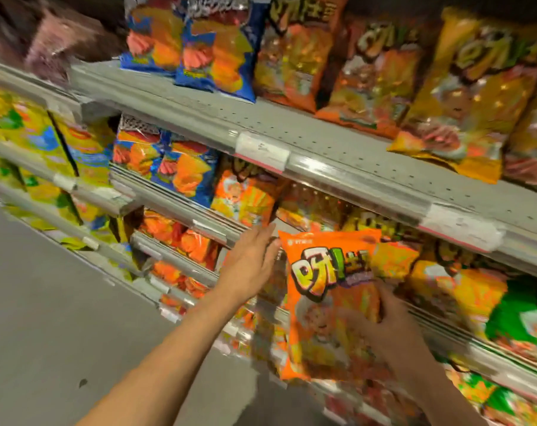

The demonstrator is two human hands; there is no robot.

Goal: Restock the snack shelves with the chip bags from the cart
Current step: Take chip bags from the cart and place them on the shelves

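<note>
Before the shelves (337, 161), the right hand (390, 330) grips an orange chip bag (328, 290); left hand (251, 262) open.

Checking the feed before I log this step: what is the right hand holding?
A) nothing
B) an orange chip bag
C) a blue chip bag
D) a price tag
B: the right hand grips the orange chip bag in front of the shelf, while the left hand reaches in open.
</note>
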